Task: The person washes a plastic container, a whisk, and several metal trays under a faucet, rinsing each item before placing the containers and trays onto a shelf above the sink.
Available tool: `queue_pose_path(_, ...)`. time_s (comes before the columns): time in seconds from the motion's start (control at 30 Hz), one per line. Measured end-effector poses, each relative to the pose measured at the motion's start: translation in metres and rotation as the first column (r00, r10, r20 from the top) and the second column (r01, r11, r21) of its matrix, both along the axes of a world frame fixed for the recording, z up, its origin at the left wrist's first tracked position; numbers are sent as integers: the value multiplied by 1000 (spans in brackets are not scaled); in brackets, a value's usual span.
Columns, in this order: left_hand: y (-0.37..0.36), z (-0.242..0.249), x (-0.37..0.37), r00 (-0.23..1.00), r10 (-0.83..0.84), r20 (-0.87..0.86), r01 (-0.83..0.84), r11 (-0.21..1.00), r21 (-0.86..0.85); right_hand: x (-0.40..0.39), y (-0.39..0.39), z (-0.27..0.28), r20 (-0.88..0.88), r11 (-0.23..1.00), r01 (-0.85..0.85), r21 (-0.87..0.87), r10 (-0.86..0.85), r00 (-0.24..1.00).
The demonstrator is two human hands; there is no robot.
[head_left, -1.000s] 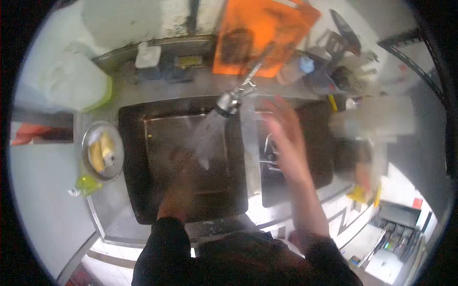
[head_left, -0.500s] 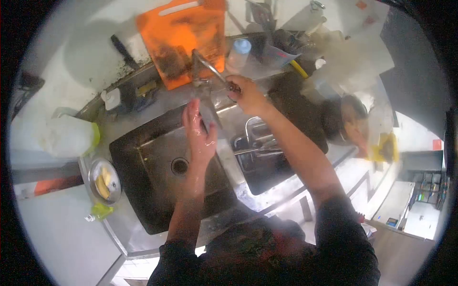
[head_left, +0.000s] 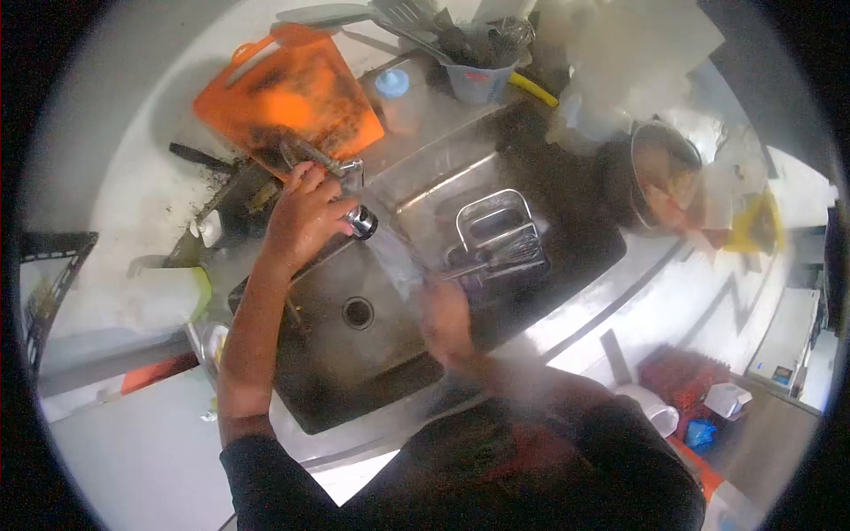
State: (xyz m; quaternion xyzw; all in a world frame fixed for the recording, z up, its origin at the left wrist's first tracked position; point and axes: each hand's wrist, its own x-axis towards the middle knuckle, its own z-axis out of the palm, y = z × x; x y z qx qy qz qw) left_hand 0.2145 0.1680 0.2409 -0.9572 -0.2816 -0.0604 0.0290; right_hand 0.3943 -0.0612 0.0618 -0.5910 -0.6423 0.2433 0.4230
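Observation:
My left hand (head_left: 305, 212) is wrapped round the faucet sprayer (head_left: 361, 222), whose metal end points down and right over the double sink (head_left: 354, 363). Water sprays from it toward my right hand (head_left: 445, 323), which is blurred beside the sink divider; its fingers are too smeared to read. In the right basin sits a wire-handled rack or utensil (head_left: 496, 234) with other metal pieces. The round drain (head_left: 358, 312) shows in the left basin.
An orange cutting board (head_left: 297, 97) leans behind the faucet. Near it stand a blue-capped bottle (head_left: 392, 84) and a measuring jug (head_left: 478, 82) full of utensils. A large pot (head_left: 664, 173) is at the right, a yellow cloth (head_left: 757, 226) beyond it.
The sprayer has passed from my right hand to my left hand. My right hand has come down toward the divider. The view has shifted, and water now sprays out.

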Motion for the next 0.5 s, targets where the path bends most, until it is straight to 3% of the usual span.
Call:
queue_pose_path(0.03,0,3,0,999,-29,-28,29,1000,-10,-10,-23,2,41,970,-235,68,233,972)
queue_pose_path(0.13,2,8,1,996,-47,-80,39,995,-94,-28,-71,-43,276,849,-526,-49,518,810)
queue_pose_path(0.23,-2,12,0,997,-79,-17,76,990,-115,-9,-47,-24,576,828,-520,-210,534,619)
queue_pose_path(0.33,-4,15,-1,996,-93,14,94,988,-121,-4,8,-33,605,873,-472,-122,443,662)
queue_pose_path(0.4,-3,18,1,997,-81,6,81,989,-126,-6,54,-40,454,881,-439,-175,468,758)
queue_pose_path(0.5,-4,9,13,1000,-3,24,5,997,-80,-3,116,-88,278,998,-46,-31,53,959)
